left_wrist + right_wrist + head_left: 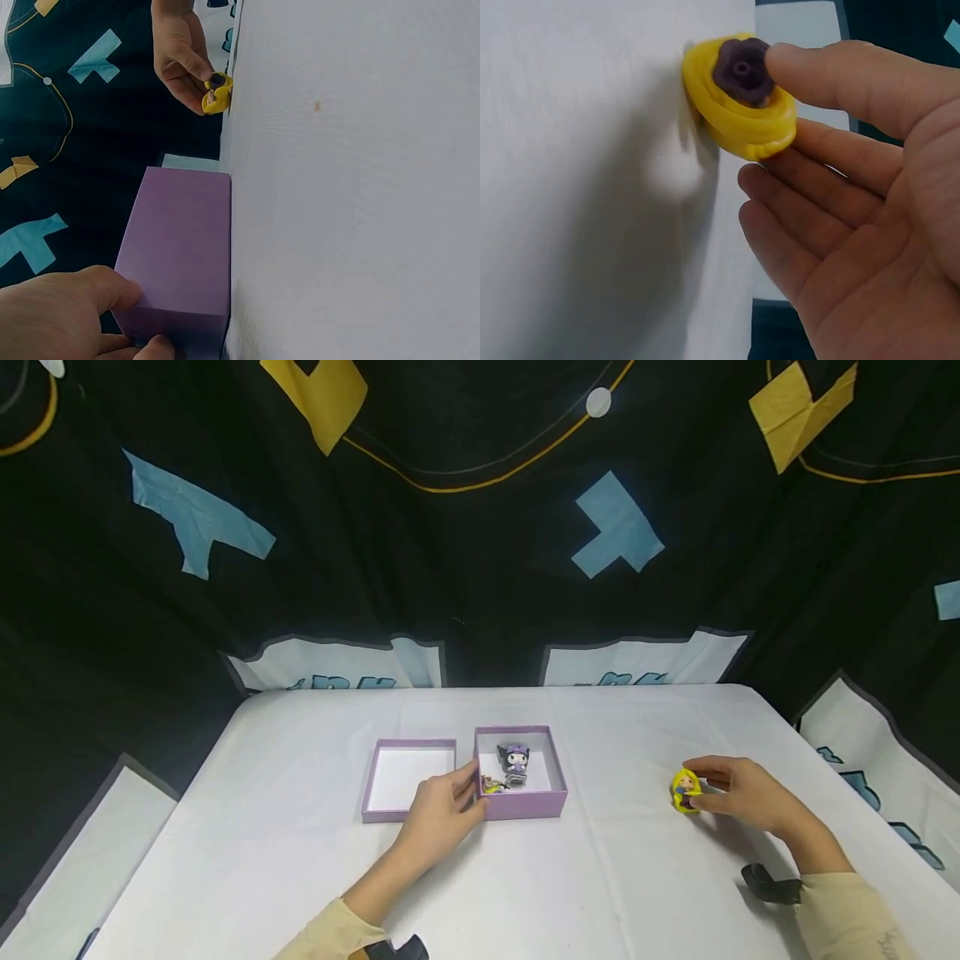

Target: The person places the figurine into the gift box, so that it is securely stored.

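In the head view my left hand [442,810] grips the near left corner of an open purple box [528,807], thumb on the front wall and fingers along the side. Inside stands a black-and-white figurine with purple trim [515,763], and a small yellow figurine [491,786] lies in the near left corner, partly hidden by the wall. Off to the right, my right hand [742,789] pinches a toy figurine wrapped in yellow [686,790] between thumb and fingers, low over the table. The right wrist view shows a dark purple flower [742,69] on this figurine, under my thumb.
A shallow purple-edged box lid [408,777] with a white inside lies left of the box, partly behind my left hand. All stand on a white-covered table [300,877]. A dark patterned curtain [465,568] hangs behind the table's far edge.
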Demonstrator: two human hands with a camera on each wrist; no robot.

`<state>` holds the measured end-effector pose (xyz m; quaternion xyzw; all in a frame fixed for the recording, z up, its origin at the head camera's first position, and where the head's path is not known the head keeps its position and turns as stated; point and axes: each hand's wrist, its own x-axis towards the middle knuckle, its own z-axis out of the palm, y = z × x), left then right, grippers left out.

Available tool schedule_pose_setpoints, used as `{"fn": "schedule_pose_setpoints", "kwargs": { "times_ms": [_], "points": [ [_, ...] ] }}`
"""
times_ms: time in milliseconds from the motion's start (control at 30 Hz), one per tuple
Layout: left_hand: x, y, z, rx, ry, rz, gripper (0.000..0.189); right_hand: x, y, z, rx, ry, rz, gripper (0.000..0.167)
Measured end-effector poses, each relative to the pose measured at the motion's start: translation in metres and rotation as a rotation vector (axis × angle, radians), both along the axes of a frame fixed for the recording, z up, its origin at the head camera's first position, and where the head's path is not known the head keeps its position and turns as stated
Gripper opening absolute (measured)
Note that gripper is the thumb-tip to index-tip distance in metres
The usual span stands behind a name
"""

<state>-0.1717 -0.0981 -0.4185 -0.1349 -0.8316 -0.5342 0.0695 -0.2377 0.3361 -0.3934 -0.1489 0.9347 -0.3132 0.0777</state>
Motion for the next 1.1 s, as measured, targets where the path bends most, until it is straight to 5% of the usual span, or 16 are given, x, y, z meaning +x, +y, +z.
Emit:
{"fn": "schedule_pose_setpoints", "kwargs": {
  "times_ms": [433, 1100],
  "points": [
    [-0.002, 0.002, -0.002, -0.001, 0.008, -0.014, 0.056, 0.000, -0.011, 0.000, 0.059, 0.013, -0.005, 0.061],
    [-0.001, 0.001, -0.003, 0.009, 0.008, -0.011, 0.056, -0.005, -0.071, 0.017, 0.042, 0.110, 0.125, 0.057]
  ]
}}
